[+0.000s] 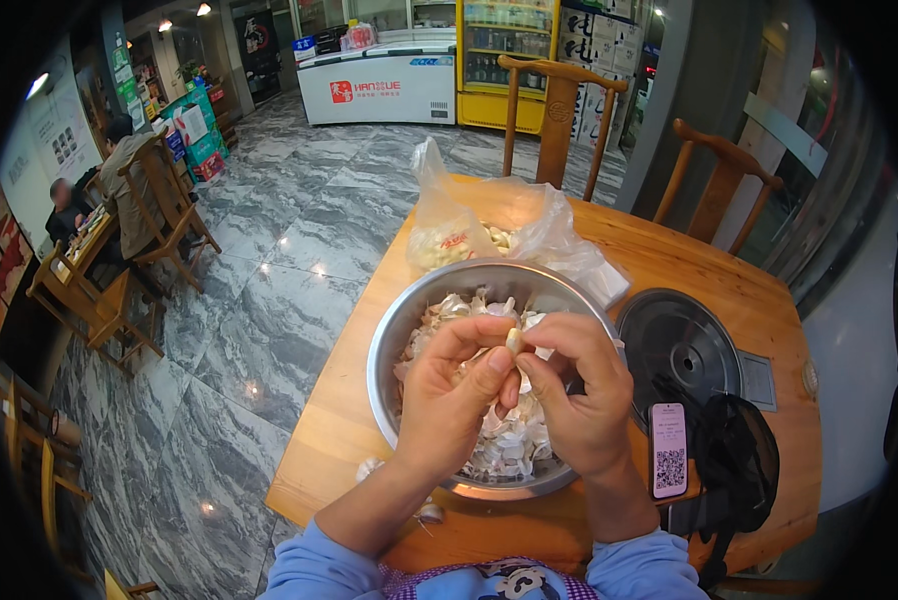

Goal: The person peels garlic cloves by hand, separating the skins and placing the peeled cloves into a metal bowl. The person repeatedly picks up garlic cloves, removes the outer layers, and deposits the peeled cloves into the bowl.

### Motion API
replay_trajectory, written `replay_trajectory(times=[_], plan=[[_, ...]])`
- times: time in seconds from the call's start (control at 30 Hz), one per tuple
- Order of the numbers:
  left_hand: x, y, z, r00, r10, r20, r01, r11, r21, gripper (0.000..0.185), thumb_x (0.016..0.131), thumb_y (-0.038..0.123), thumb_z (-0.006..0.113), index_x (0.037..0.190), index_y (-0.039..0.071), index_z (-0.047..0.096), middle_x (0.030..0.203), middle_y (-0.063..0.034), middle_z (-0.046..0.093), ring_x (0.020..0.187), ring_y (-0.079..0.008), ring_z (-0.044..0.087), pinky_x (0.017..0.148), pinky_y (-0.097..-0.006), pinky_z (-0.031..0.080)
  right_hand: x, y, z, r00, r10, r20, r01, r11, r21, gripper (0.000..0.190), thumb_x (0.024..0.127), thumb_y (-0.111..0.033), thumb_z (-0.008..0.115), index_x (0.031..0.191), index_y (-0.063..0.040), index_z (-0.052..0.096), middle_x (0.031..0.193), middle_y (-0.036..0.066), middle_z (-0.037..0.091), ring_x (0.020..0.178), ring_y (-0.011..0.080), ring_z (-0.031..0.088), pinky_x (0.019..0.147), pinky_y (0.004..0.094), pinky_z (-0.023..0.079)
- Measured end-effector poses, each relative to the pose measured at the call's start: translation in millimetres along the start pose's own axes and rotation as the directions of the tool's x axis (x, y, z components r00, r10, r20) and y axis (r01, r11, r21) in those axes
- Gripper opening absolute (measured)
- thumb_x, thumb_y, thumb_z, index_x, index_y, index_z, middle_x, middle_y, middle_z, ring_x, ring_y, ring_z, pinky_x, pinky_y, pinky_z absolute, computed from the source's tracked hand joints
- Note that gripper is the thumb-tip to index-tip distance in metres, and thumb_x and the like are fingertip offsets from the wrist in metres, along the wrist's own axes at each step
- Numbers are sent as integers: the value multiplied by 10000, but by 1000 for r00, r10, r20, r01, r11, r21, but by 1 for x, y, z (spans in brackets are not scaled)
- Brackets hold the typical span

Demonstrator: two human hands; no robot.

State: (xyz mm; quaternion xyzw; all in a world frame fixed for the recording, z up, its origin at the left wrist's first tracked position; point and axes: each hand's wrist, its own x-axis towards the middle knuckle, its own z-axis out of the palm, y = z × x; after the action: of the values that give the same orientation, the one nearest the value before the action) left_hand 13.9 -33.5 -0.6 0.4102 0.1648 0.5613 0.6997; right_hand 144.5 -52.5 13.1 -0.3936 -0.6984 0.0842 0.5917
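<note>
A garlic clove is pinched between the fingertips of my left hand and my right hand. Both hands are above a large stainless steel bowl, which holds a heap of papery garlic skins. Behind the bowl stands a clear plastic bag, its mouth loosely gathered, with peeled garlic cloves inside. Near my left forearm, a garlic bulb and another garlic piece lie on the wooden table. My forearms hide part of the bowl's near rim.
Right of the bowl are a dark round lid, a phone with a lit screen and a black mesh bag. Wooden chairs stand beyond the table. Two people sit at another table on the left. A chest freezer is farther back.
</note>
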Motion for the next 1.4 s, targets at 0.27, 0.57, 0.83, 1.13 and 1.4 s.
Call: replay_trajectory(times=[0.27, 0.57, 0.83, 1.13, 1.4], plan=[[-2, -1, -3, 999, -34, 38, 34, 999, -2, 255, 910, 105, 555, 1132, -13, 516, 813, -47, 574, 682, -90, 534, 576, -203, 432, 1, -1, -2, 1000, -12, 4, 12, 1000, 13, 227, 766, 63, 650, 970, -11, 584, 946, 121, 578, 724, 191, 619, 596, 263, 518], [-1, -3, -5, 999, -10, 48, 12, 999, -44, 242, 910, 92, 550, 1126, -8, 501, 872, -67, 585, 693, -102, 550, 582, -219, 456, -2, 0, 2, 998, 50, -25, -47, 995, 82, 208, 765, 76, 643, 942, -12, 578, 931, 117, 582, 728, 189, 619, 587, 268, 509], [1, -1, -6, 997, -64, 50, 69, 990, -120, 243, 909, 96, 549, 1123, -13, 510, 877, -73, 588, 686, -112, 560, 567, -227, 464, 0, -2, 3, 999, 45, -11, -43, 990, 137, 215, 771, 70, 641, 960, -13, 583, 946, 108, 585, 672, 123, 602, 520, 229, 482], [1, -5, -4, 998, -46, 43, 47, 999, -13, 265, 908, 106, 556, 1141, -16, 525, 799, -54, 586, 680, -96, 548, 577, -209, 443, 2, -1, -3, 998, 48, -26, -49, 999, -17, 203, 763, 46, 663, 945, -18, 599, 905, 98, 604, 621, 124, 591, 500, 226, 474], [0, -6, -4, 999, -2, 44, 0, 999, 42, 254, 903, 86, 560, 1131, -19, 517, 827, -70, 581, 695, -105, 548, 599, -219, 451, 1, 1, -3, 997, 76, -13, -75, 996, 43, 180, 759, 69, 649, 907, -11, 584, 927, 106, 610, 634, 113, 605, 490, 220, 482]])
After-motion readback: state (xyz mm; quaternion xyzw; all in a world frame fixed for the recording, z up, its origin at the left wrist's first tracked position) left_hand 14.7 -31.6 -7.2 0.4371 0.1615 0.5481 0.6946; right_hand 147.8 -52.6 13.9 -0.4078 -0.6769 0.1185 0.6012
